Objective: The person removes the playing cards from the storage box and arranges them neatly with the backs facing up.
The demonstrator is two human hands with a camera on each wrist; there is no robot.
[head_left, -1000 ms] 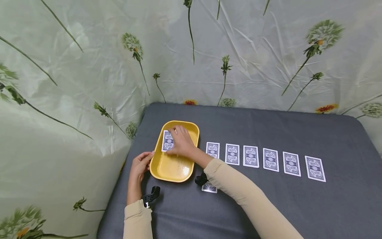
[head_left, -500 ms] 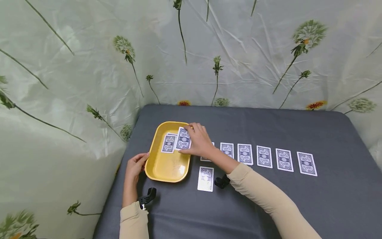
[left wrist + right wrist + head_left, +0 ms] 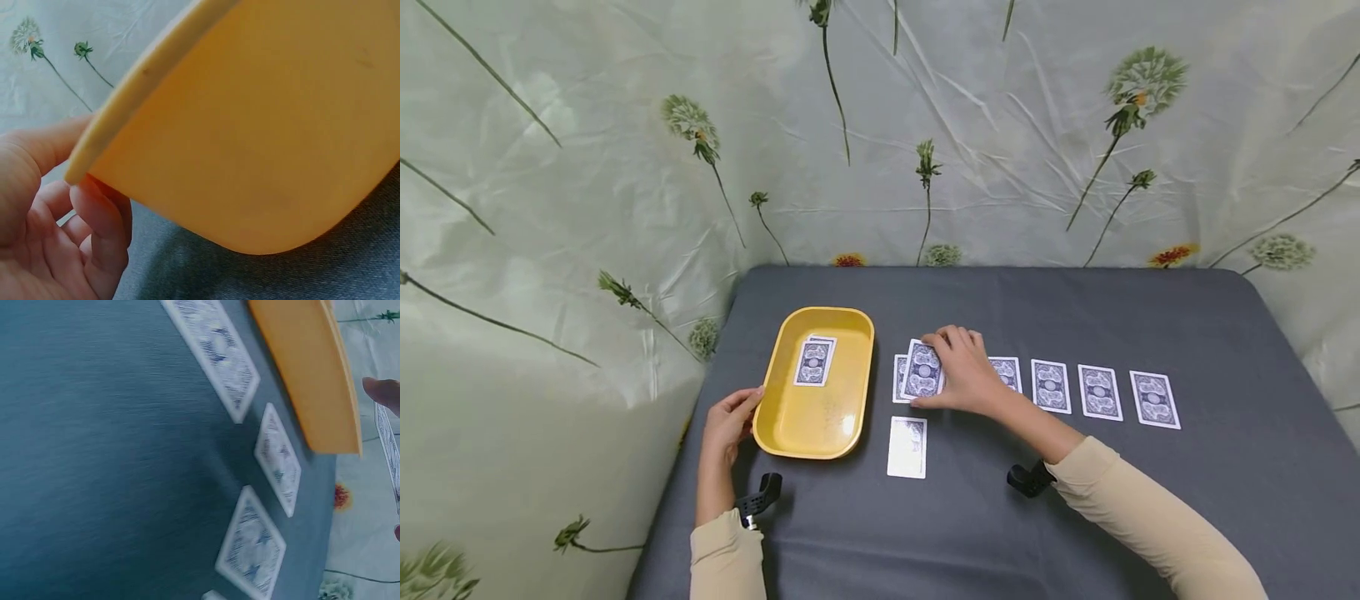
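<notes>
A: Taken from the largest down, what is shown?

B: A flowered cloth (image 3: 775, 75) is seen behind a grey-covered table (image 3: 970, 533). On the table a yellow tray (image 3: 805, 429) is set, by which all else can be placed.

A: And the hands?

B: At the tray's left edge, its rim is pinched between thumb and fingers of the left hand (image 3: 727, 423). Right of the tray, a playing card (image 3: 922, 372) is pinched at its far and near edges by the right hand (image 3: 966, 371).

A: Where is that card?

B: Just right of the tray, partly covering the row's leftmost card (image 3: 898, 379); from the right wrist view, it is judged to be raised off the table. Farther right of the tray, four row cards (image 3: 1050, 387) are laid; whether another is hidden by the hand cannot be told. Near the tray's lower right side a lone card (image 3: 907, 447) is placed. Inside, toward the tray's far end, overlapping cards (image 3: 812, 364) are laid.

A: Which step is judged to be in hand?

B: The handling of one card beside the tray, with the tray steadied.

A: What is called for next?

B: The edge grip should be kept light, and the leftmost card left undisturbed.
</notes>
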